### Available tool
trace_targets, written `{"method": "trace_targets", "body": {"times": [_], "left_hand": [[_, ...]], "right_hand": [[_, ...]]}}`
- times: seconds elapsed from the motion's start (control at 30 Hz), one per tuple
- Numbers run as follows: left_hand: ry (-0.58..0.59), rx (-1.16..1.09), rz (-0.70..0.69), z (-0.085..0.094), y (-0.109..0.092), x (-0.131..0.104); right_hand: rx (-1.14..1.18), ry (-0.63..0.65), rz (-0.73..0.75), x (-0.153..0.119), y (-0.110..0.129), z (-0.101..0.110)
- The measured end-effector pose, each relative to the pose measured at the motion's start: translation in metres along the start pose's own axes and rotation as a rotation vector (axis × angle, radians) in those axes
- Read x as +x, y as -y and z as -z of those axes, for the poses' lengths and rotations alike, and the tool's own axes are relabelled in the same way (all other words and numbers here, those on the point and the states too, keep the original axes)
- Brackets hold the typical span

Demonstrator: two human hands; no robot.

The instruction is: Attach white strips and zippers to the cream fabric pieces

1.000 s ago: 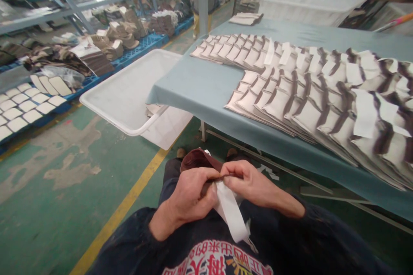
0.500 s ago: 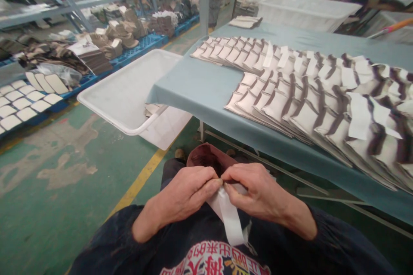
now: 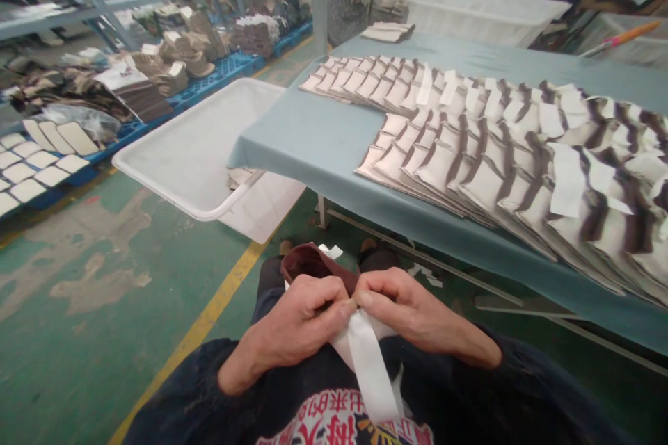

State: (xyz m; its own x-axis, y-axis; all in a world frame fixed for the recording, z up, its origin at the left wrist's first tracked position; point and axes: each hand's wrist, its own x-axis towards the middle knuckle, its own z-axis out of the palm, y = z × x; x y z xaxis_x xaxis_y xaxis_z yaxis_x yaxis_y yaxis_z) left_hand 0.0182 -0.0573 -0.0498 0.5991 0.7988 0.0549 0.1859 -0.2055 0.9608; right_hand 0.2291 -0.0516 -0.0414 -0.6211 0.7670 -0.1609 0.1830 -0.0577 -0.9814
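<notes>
A blue-green covered table (image 3: 307, 128) is standing on a worn green floor (image 3: 104, 354), in a workshop crowded with stock. Just in front of the table's near edge, low over the lap, the left hand (image 3: 295, 320) and right hand (image 3: 412, 309) are working side by side. Each is pinching between thumb and fingers, the thumb tips nearly meeting at the edge of a maroon fabric piece (image 3: 321, 261). A white strip (image 3: 371, 368) is hanging from that pinch toward the wearer; how it is joined there the thumbs are hiding. Keeping both pinches this close should be giving better control than a wide hold, and letting the strip hang untwisted should be helping the edge lie true. Farther out, overlapping rows of folded pieces (image 3: 470, 160) are lying across the table, and a white bin (image 3: 177, 139) is sitting just beside its left end.
</notes>
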Motion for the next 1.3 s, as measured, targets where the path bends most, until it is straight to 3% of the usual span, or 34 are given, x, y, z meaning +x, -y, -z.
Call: {"method": "trace_targets", "body": {"times": [0.1,0.27,0.43,0.53,0.87,1.0,1.13,1.3], "left_hand": [[-0.025,-0.21,0.118,-0.004,0.004,-0.004],[-0.074,-0.362,0.26,-0.01,0.013,-0.011],[-0.063,-0.286,0.289,-0.004,0.017,-0.017],[-0.003,-0.224,0.269,0.001,0.015,-0.018],[0.171,0.283,0.044,0.004,-0.018,-0.009],[0.113,0.434,-0.068,-0.001,-0.02,-0.013],[-0.061,0.55,-0.181,-0.013,-0.016,-0.013],[-0.219,0.446,-0.215,-0.03,-0.011,-0.013]], "right_hand": [[-0.035,0.007,0.05,0.001,-0.004,0.0],[-0.387,-0.062,0.279,-0.013,-0.011,0.003],[-0.394,-0.013,0.191,-0.022,-0.015,0.006],[-0.468,-0.02,0.251,-0.019,-0.011,0.006],[-0.764,-0.038,0.387,-0.025,0.01,0.01],[-0.811,-0.016,0.393,-0.03,0.013,0.009],[-0.765,-0.015,0.367,-0.031,0.012,0.006],[-0.723,-0.065,0.391,-0.027,0.014,0.0]]}}
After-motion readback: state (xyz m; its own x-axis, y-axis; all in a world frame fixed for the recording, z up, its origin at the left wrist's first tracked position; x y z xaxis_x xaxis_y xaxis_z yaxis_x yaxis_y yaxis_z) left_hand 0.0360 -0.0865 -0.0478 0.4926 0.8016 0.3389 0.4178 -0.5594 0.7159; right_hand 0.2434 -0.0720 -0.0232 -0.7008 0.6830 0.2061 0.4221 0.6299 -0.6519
